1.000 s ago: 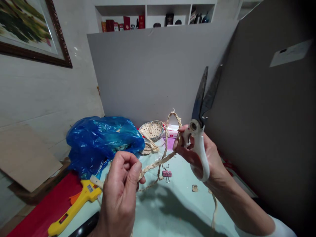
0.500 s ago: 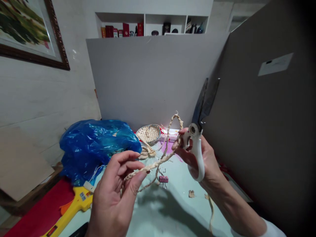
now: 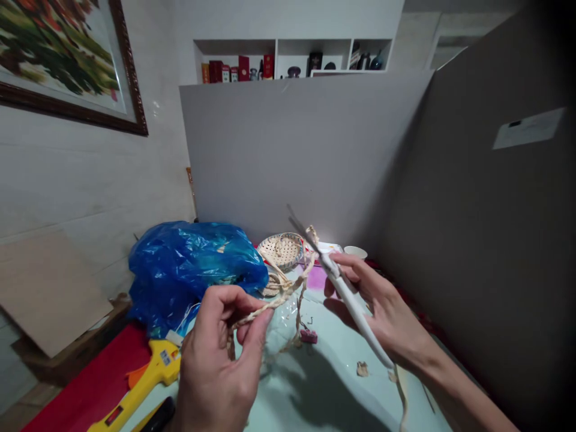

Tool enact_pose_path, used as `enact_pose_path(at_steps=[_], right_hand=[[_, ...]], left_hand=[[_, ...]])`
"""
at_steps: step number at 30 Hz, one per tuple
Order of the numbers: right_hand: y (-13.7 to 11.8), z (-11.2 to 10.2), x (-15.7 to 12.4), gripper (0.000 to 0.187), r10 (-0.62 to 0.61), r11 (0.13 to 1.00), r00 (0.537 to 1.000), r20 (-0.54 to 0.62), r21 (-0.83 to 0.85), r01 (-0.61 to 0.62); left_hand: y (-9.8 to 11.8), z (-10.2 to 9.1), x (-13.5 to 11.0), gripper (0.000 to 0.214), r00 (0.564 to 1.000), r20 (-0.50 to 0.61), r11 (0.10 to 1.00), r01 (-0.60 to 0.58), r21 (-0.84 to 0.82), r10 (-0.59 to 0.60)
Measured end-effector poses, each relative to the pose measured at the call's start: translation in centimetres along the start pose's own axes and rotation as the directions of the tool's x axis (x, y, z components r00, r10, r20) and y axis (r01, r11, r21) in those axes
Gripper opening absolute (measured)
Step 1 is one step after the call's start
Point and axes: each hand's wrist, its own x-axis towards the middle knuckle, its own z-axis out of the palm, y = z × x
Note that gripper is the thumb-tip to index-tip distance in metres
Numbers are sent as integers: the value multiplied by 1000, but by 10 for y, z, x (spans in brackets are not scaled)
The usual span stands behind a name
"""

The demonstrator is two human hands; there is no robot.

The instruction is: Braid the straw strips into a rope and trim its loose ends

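Note:
A thin braided cord [image 3: 284, 296] of pale plant fibre is pinched between the thumb and forefinger of my left hand [image 3: 229, 351]. It runs up and to the right, then loops down over the table. My right hand [image 3: 373, 306] grips a pair of scissors [image 3: 353, 306] by the white handles. The blades point up and left, close to the cord's upper bend; whether they touch it I cannot tell. Below the cord, a pink binder clip [image 3: 308, 336] appears near the hanging strand.
A blue plastic bag [image 3: 193, 270] bulges at the left, with a yellow glue gun [image 3: 157, 369] before it. A woven basket [image 3: 283, 249] and a white bowl [image 3: 355, 252] stand at the back. Fibre scraps [image 3: 362, 368] lie at the right. Grey panels [image 3: 297, 156] border the table.
My right hand has turned the scissors from pointing upward to pointing up-left across the cord, and its fingers have left the cord. My left hand still pinches it. The view has shifted slightly.

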Motion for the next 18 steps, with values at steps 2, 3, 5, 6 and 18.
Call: enact_pose_path(at_steps=[2, 3, 5, 6, 18], right_hand=[[-5, -1, -2, 41, -58, 990, 994, 89, -123, 69], [-7, -1, -3, 41, -102, 980, 987, 124, -160, 121], [-11, 0, -6, 44, -195, 950, 967, 163, -212, 228], [-11, 1, -6, 47, -234, 934, 957, 174, -232, 270], [2, 8, -5, 60, -357, 832, 920, 164, -391, 393]], left_hand=[[5, 1, 5, 16, 997, -29, 994, 69, -86, -72], [7, 2, 7, 17, 994, -41, 987, 91, -131, -97], [11, 2, 11, 19, 992, -60, 974, 100, -202, -114], [12, 1, 13, 21, 990, -74, 970, 97, -224, -116], [15, -2, 18, 31, 986, -114, 955, 85, -284, -121]])
